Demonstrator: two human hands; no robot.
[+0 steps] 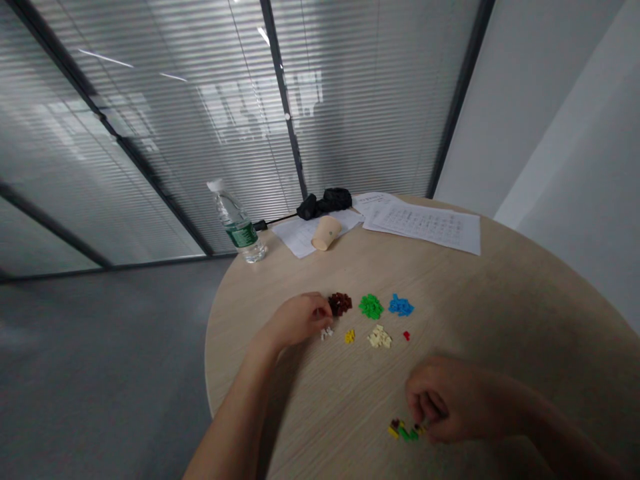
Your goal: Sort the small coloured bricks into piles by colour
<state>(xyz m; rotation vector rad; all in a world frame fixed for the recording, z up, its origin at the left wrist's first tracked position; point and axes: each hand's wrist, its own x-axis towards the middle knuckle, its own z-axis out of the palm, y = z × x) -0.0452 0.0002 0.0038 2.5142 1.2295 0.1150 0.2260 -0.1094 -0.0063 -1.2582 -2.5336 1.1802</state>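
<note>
Pinching multicoloured plastic bricks (406, 430) with right hand (445, 400); curling left hand (297, 320) beside dark-brown bricks (340, 304); noting clear plastic bottle (236, 223), green label (241, 235) lettering illegible.

The left grip (299, 320) sits just beside dark brown bricks (340, 304) on the round wooden desk (320, 393); the right grip (430, 400) curls over mixed bricks (403, 430) at lower right.

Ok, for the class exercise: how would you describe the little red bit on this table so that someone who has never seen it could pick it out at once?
On the round table, find the small piles of plastic bricks sorted by colour. Just below the blue pile and right of the cream pile sits the red bit, far smaller than either and the only red group among the sorted piles.
</note>
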